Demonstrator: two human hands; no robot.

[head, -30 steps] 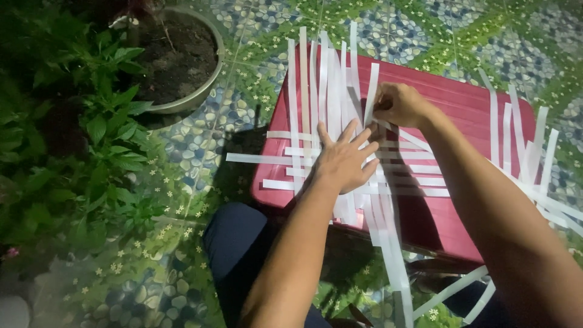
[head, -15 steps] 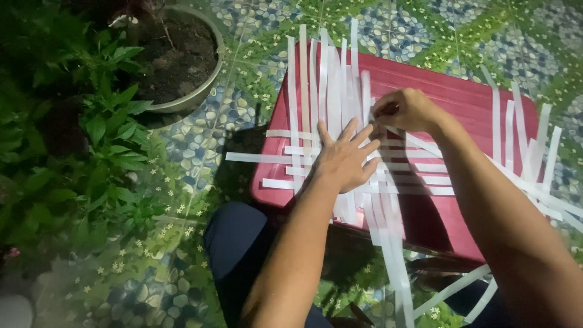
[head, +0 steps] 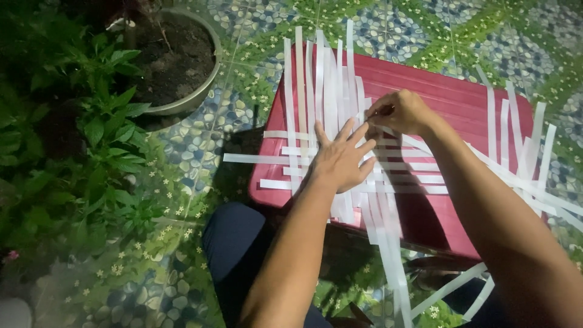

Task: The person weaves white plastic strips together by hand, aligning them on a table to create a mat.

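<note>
Your left hand point(head: 340, 161) is pressing flat, fingers spread, on the woven white strips point(head: 322, 91) while your right hand point(head: 404, 112) is pinching a crosswise strip end just beyond its fingertips.

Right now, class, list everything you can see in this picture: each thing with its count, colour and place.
Strips: many, too many to count, white, laid lengthwise and crosswise over each other on the red surface, some hanging past its near and right edges.
Red surface: one, red, flat, middle and right of the view, under the strips.
Plant pot: one, grey rim, filled with dark soil, upper left on the floor.
Leafy plants: a clump, green, along the left side.
Floor: green and blue pebble-pattern tiles, all around.
Trouser leg: dark blue, bottom centre.
Left hand: flat, fingers spread, pressing on the crossed strips.
Right hand: pinching a strip just beyond the left fingertips.
</note>
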